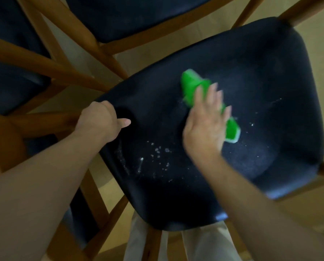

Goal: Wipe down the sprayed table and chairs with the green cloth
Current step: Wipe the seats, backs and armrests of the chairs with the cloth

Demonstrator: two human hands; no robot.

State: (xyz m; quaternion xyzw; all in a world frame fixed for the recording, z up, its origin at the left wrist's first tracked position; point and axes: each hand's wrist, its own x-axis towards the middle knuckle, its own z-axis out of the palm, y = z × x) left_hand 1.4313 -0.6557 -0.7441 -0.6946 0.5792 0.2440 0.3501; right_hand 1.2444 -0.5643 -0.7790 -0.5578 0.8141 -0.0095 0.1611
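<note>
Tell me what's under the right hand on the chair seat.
The green cloth lies under the right hand, pressed flat onto the dark chair seat. Its two ends stick out past the fingers; its middle and the seat beneath are covered. White spray droplets show nearby.

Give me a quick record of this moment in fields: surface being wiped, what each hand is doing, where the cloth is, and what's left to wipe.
surface: dark chair seat, wooden frame
left hand: grips the seat's left edge, thumb on top
right hand: fingers straight, pressing the green cloth flat on the seat; blurred
cloth position: mid-seat, showing beyond the fingers on both ends
left to wipe: white spray droplets in front of the cloth, toward the person
nearby: other dark-seated chairs behind
</note>
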